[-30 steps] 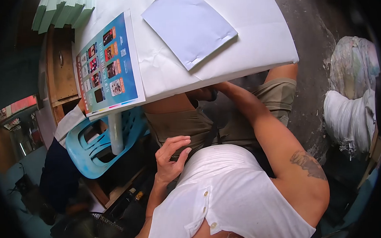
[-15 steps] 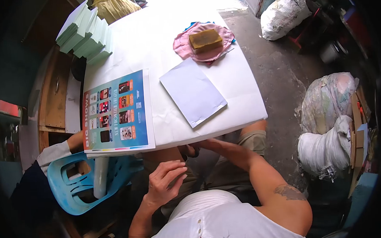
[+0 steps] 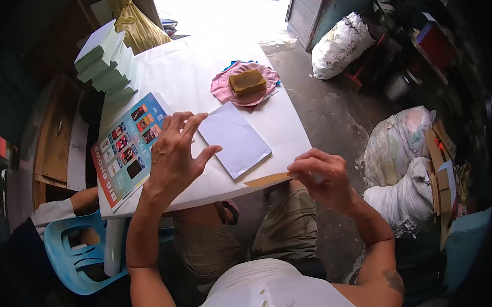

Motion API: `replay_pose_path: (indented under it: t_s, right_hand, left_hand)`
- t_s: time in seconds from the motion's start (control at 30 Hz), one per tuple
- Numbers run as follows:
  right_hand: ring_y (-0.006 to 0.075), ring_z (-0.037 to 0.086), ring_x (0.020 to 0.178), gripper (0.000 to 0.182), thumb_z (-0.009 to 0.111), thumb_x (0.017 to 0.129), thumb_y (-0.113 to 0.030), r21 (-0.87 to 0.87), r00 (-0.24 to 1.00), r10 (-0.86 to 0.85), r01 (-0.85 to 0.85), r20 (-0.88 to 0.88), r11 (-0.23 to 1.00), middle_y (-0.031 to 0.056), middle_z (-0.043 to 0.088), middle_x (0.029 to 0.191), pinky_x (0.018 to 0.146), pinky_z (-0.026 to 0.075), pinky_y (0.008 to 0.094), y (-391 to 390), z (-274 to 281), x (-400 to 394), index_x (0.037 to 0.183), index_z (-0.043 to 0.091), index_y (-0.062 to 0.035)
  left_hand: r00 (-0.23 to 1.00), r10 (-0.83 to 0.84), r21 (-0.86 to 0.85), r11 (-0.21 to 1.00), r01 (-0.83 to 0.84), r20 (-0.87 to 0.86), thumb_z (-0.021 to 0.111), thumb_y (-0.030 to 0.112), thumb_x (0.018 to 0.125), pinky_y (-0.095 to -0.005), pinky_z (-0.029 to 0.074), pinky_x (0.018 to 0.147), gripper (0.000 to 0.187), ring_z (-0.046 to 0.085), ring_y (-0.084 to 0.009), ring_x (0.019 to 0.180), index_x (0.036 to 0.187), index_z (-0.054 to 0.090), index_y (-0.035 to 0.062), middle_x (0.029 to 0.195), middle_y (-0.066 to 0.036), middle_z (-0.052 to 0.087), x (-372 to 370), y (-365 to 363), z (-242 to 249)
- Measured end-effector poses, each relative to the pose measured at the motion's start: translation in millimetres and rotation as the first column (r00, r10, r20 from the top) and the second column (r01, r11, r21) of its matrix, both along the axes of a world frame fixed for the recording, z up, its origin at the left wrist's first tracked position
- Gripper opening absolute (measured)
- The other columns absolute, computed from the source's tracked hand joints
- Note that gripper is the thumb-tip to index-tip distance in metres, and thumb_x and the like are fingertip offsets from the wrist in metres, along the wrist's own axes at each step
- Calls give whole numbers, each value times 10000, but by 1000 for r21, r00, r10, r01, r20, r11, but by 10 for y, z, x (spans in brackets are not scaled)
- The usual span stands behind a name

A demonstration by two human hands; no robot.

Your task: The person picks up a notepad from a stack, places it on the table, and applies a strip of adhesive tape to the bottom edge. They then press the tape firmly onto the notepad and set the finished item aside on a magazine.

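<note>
1. Head view: a white-covered bench (image 3: 198, 73) is seen from above, with the person's knees under its near edge.
2. The left hand (image 3: 174, 154) is raised over the bench with its fingers spread apart and nothing held in it; it is seen between a colourful poster (image 3: 122, 145) and a pale sheet of paper (image 3: 234, 138).
3. The right hand (image 3: 321, 175) is closed at the near right corner of the bench, its fingertips pinched on a thin brown strip (image 3: 266, 180) that lies along the bench edge.
4. The pale sheet of paper is laid flat near the middle of the bench, just beside the left hand's fingertips and well apart from the right hand.
5. A brown block (image 3: 247, 81) is set on a pink cloth (image 3: 224, 91) beyond the sheet.
6. A stack of pale green pads (image 3: 104, 61) is piled at the far left corner of the bench.
7. A blue plastic chair (image 3: 75, 259) is placed at the lower left, with another person's white sleeve (image 3: 48, 211) seen beside it.
8. White sacks (image 3: 407, 190) are seen on the floor at the right.
</note>
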State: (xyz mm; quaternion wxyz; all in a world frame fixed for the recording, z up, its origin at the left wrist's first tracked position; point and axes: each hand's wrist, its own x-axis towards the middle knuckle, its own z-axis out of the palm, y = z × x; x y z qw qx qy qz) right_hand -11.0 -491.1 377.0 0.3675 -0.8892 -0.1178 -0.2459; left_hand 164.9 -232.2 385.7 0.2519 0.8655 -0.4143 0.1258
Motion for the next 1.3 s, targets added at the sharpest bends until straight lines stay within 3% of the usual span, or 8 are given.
replay_pose_path:
  t_s: [0.2,0.33,0.4,0.5,0.67,0.83,1.07,1.3]
  right_hand:
    - [126,718,795,179,721,875,84,332,994,-104,84,43,939,73,726,924,705,615,256,-259,18,509,1015,770,-17]
    - [67,653,758,96,751,907,-7,610,991,-127,133,-53,781,18,736,867,686,529,234,-566,-101,700,1002,741,3]
    - [53,626,785,78,754,920,-63,659,986,18,99,-168,746,1,725,867,729,509,239,-718,-164,717,976,734,-13]
    - [60,617,845,83,757,915,-94,610,869,222,110,-442,785,-4,712,880,773,491,239,-712,-367,651,956,734,-26]
    - [192,635,1111,63,744,869,-14,575,835,322,-7,-447,818,146,653,1255,998,487,323,-345,-425,515,876,698,29]
    - [217,631,1168,58,745,861,1,500,852,307,-62,-424,864,179,644,1322,1004,489,348,-126,-456,432,874,701,36]
    - [195,654,1122,43,744,855,18,518,865,303,-60,-399,853,179,672,1268,962,502,318,27,-472,308,886,720,36]
    - [59,620,774,79,756,881,26,572,912,251,-23,-323,820,25,701,861,637,479,211,-200,-188,501,958,775,26]
  left_hand:
    - [983,179,132,976,-171,-50,819,451,834,-457,464,1083,665,567,-343,1265,1308,616,30,1339,-192,590,1460,147,-483]
    - [986,101,146,986,-81,-136,777,491,874,-450,425,1147,658,505,-367,1372,1364,605,88,1467,-204,518,753,-113,-375]
    - [997,41,257,966,-25,-58,717,675,840,-543,331,1204,830,406,-402,1444,1438,558,123,1522,-210,460,507,-91,-478]
    - [974,215,270,936,-225,66,632,759,848,-580,278,1222,883,352,-425,1474,1479,522,151,1541,-228,434,737,206,-601]
    - [880,470,425,812,-401,-68,531,875,809,-672,199,1209,991,233,-430,1533,1574,412,256,1642,-222,294,1430,832,-830]
    - [955,296,429,867,-253,-35,491,810,882,-672,79,1232,858,160,-423,1556,1602,328,373,1678,-164,241,1198,1039,-1029]
    - [982,151,404,910,-95,-109,505,876,816,-681,84,1235,933,153,-406,1561,1582,381,359,1673,-143,263,834,1240,-866]
    - [990,-97,138,984,111,-105,448,729,964,-593,249,1239,752,289,-334,1531,1536,460,242,1614,-132,388,781,268,-555]
